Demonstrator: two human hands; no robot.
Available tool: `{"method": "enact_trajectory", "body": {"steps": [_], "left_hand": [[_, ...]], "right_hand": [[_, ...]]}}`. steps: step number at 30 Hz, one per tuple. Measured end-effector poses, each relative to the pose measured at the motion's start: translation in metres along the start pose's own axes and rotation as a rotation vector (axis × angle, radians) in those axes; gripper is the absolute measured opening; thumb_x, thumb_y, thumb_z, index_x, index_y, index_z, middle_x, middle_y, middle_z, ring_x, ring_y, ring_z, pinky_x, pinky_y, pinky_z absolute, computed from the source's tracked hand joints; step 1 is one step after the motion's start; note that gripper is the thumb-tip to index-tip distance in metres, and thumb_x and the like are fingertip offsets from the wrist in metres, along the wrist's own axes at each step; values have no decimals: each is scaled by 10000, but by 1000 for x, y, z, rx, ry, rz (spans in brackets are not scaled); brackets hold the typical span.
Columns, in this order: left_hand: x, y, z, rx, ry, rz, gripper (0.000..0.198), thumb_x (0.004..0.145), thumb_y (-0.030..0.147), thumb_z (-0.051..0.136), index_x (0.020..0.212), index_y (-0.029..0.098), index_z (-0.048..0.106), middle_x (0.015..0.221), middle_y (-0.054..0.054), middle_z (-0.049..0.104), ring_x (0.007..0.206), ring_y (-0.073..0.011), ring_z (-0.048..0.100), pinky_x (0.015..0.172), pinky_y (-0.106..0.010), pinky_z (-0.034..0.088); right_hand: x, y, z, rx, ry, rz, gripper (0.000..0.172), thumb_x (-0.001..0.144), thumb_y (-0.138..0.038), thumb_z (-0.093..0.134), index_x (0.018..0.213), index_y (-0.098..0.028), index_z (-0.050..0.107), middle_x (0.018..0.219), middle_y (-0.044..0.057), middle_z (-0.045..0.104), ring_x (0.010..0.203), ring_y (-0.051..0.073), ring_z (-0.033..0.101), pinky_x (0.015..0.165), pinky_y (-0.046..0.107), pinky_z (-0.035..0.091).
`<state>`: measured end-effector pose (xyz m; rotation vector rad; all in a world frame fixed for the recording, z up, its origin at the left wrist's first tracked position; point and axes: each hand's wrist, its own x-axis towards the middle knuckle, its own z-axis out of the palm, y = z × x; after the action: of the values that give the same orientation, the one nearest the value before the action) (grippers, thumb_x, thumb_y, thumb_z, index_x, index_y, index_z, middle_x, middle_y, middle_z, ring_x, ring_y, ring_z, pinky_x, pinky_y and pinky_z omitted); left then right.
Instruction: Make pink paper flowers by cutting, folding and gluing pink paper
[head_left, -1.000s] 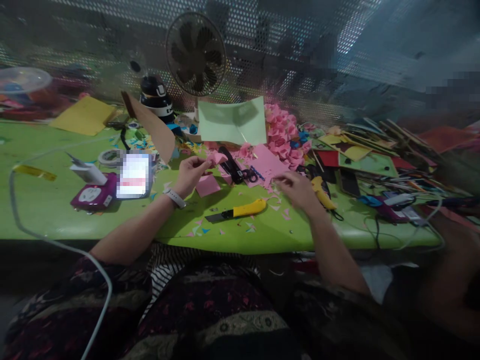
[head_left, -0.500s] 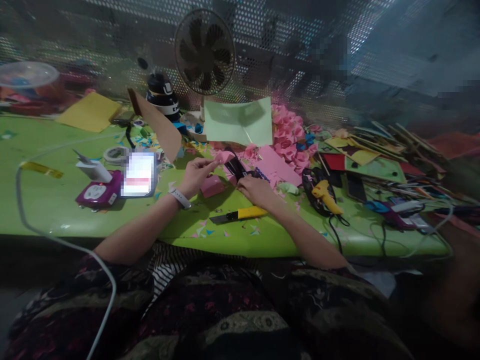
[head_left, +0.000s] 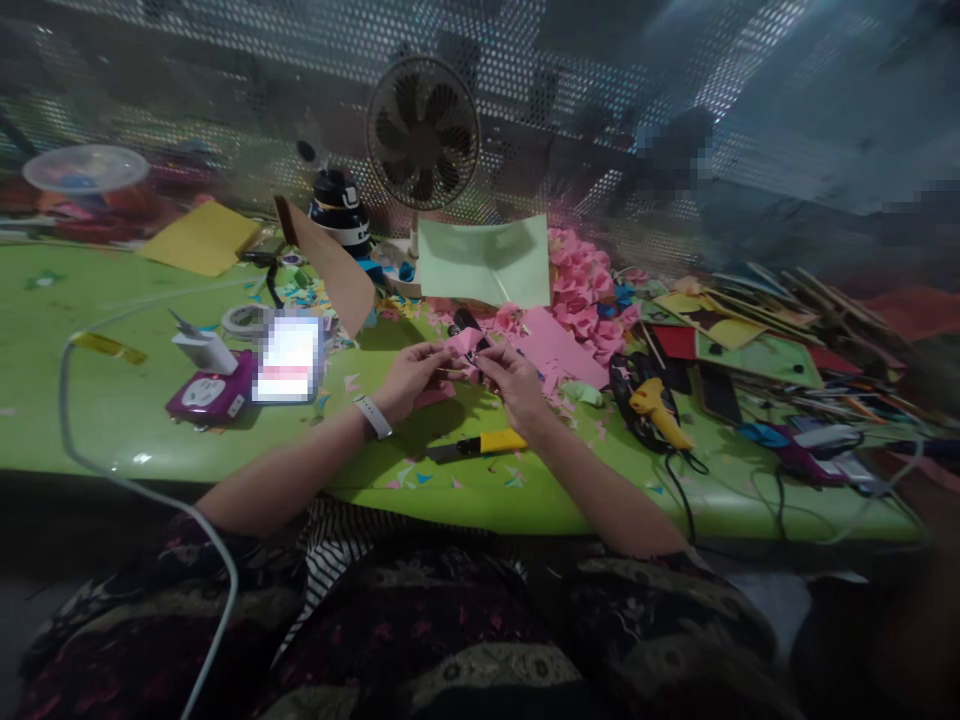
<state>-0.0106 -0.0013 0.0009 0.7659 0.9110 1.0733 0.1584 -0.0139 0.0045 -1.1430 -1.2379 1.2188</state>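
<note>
Over the green table, my left hand (head_left: 414, 376) pinches a small folded piece of pink paper (head_left: 465, 341). My right hand (head_left: 517, 384) has its fingertips closed on the other side of the same paper, so the two hands nearly meet. Just behind the paper lies a dark, long object (head_left: 463, 318), partly covered, whose kind I cannot make out. A pink paper piece (head_left: 436, 394) rests on the table under my left fingers. Nearer to me, a yellow cutter knife (head_left: 501, 441) lies with its blade pointing left, close to my right wrist.
Pink paper flowers (head_left: 581, 275) are heaped behind a pink sheet (head_left: 562, 348). A yellow glue gun (head_left: 660, 412) lies at the right. A lit phone (head_left: 287, 375) and a purple power socket (head_left: 210, 392) are at the left. A fan (head_left: 424, 132) stands at the back.
My right hand has left the dark object and come up to the pink paper beside my left hand. The whole view has shifted slightly, with things appearing lower and further right.
</note>
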Motion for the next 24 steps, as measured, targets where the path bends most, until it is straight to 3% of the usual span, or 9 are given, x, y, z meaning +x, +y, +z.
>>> {"method": "enact_trajectory", "body": {"steps": [5,13,24], "left_hand": [[-2,-3,3,-22,-29,-35,175,805,260,783,846,160,645,822,-44,748,718,-140,733,600,-211,563],[-6,-1,3,17,7,-81,179,773,223,793,845,174,637,808,-35,743,672,-130,710,599,-223,570],[-4,-1,-2,-24,-65,-97,295,675,220,857,887,180,655,905,-42,752,710,-114,703,659,-223,570]], "right_hand": [[-2,8,8,-11,25,-35,321,671,-450,816,808,-208,655,704,-30,618,618,97,527,581,244,426],[-5,8,8,-13,52,-108,298,698,-462,801,816,-223,668,689,-33,581,616,98,478,581,245,413],[-3,15,7,-85,55,-172,316,730,-500,764,862,-229,669,721,-27,590,642,115,499,594,256,426]]}}
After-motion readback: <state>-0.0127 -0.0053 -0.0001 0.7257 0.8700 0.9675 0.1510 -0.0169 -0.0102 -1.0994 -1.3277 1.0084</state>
